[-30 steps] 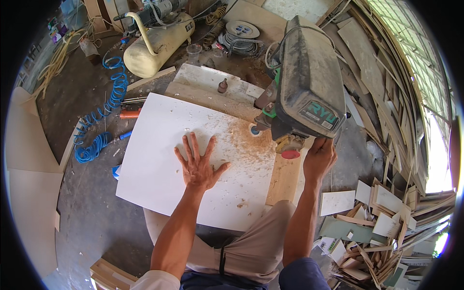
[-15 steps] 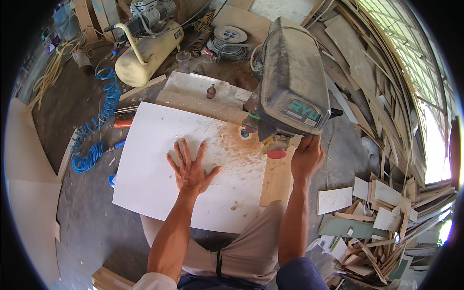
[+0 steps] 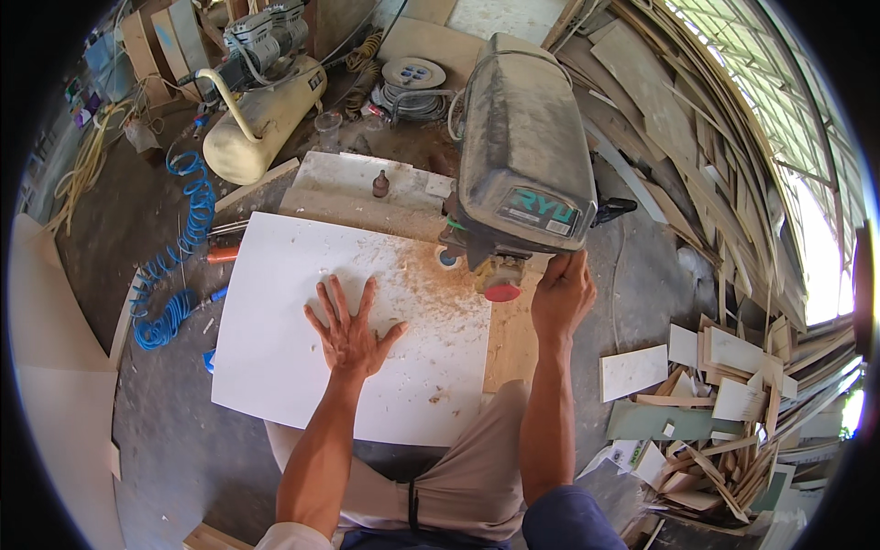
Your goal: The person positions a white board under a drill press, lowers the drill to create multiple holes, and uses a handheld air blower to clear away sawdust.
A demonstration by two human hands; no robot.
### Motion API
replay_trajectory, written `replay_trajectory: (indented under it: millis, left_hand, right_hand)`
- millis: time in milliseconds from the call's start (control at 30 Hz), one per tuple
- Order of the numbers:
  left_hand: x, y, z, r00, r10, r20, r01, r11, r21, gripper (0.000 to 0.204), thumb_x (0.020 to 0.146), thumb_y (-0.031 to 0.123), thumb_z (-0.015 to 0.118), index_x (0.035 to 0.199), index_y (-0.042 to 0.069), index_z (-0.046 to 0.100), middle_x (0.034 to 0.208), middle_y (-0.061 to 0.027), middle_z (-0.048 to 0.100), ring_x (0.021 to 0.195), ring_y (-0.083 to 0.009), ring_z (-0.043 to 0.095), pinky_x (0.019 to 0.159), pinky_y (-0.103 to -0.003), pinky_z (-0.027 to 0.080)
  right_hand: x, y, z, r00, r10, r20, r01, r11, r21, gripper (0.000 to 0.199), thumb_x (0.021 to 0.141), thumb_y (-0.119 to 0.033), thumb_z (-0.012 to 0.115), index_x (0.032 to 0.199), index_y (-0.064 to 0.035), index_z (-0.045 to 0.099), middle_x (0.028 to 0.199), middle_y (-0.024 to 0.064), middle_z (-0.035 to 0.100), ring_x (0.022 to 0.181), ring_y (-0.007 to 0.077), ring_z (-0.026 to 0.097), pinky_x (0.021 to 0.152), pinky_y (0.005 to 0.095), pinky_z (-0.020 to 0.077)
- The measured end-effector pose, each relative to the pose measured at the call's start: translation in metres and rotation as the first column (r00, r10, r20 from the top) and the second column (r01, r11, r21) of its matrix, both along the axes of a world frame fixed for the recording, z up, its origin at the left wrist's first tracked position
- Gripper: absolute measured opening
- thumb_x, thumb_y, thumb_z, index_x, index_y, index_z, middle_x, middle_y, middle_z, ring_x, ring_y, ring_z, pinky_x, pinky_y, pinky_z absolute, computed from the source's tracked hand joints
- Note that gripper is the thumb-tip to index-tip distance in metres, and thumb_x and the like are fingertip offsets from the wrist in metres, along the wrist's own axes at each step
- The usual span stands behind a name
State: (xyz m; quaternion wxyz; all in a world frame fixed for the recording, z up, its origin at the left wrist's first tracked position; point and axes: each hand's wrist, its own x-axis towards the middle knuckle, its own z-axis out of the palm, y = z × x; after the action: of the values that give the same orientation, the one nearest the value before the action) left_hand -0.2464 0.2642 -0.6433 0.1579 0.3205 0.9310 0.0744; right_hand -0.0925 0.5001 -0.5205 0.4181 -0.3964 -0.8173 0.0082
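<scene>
A white board (image 3: 275, 357) lies flat under the dusty grey head of a drill press (image 3: 518, 137). My left hand (image 3: 350, 337) rests palm down on the board, its fingers spread. Up at the right side of the machine head, my right hand (image 3: 562, 298) is closed with the fingers curled, on a feed handle that is mostly hidden. Another black lever (image 3: 614, 213) of the press sticks out beyond it. Brown sawdust (image 3: 431, 284) covers the board around a round hole (image 3: 448, 258) near its far right corner. A red round button (image 3: 501, 292) shows at the head's front.
Beneath the board's right edge is a wooden table piece (image 3: 510, 344). Behind stand a small brown bottle (image 3: 380, 184), a cream air compressor (image 3: 266, 124) and a cable reel (image 3: 412, 87). A coiled blue hose (image 3: 188, 238) lies left; wood offcuts (image 3: 715, 403) pile up right.
The whole view has shifted, so the press and board appear further left. The black lever beside the press head shows more and sits at a different angle. Both hands keep their places.
</scene>
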Motion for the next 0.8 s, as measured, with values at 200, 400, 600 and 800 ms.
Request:
replay_trajectory:
  millis: [200,400,600,800]
  left_hand:
    - [0.0012,0.0014,0.0017,1.000,0.001,-0.002,-0.001,1.000,-0.010,0.106,0.087,0.088,0.053,0.171,0.038,0.014,0.177,-0.0241,-0.011,0.163,-0.0459,-0.012,0.125,-0.072,-0.006]
    - [0.0003,-0.0016,-0.0059,1.000,0.000,-0.023,0.000,1.000,0.010,0.107,0.086,0.089,0.053,0.171,0.038,0.014,0.177,-0.0239,-0.011,0.163,-0.0456,-0.013,0.125,-0.072,-0.007]
    - [0.0005,-0.0005,-0.0051,1.000,0.001,-0.011,-0.001,1.000,0.025,0.107,0.086,0.089,0.054,0.171,0.038,0.014,0.177,-0.0235,-0.011,0.163,-0.0455,-0.013,0.125,-0.072,-0.007]
    - [-0.0001,-0.0015,-0.0043,1.000,-0.001,-0.004,0.002,0.999,0.043,0.106,0.087,0.087,0.056,0.171,0.038,0.015,0.177,-0.0233,-0.011,0.163,-0.0454,-0.013,0.124,-0.073,-0.006]
  right_hand:
    - [-0.0001,0.0009,-0.0009,1.000,0.012,-0.018,-0.011,1.000,0.029,0.012,0.103,-0.011,0.058,0.095,-0.0052,0.052,0.080,0.0213,0.066,0.071,0.0484,0.063,0.061,0.0574,0.0472]
    - [-0.0026,-0.0023,-0.0002,1.000,0.004,-0.022,-0.003,1.000,0.030,0.013,0.104,-0.012,0.057,0.095,-0.0050,0.052,0.079,0.0216,0.065,0.071,0.0482,0.063,0.060,0.0568,0.0472]
    - [-0.0033,-0.0015,-0.0008,1.000,-0.002,-0.025,0.003,0.999,0.050,0.014,0.106,-0.014,0.056,0.095,-0.0048,0.053,0.079,0.0217,0.065,0.070,0.0478,0.063,0.060,0.0562,0.0472]
    - [-0.0029,-0.0025,-0.0019,1.000,-0.006,-0.019,0.007,0.999,0.033,0.016,0.107,-0.014,0.055,0.094,-0.0045,0.053,0.078,0.0219,0.065,0.070,0.0477,0.063,0.060,0.0561,0.0473]
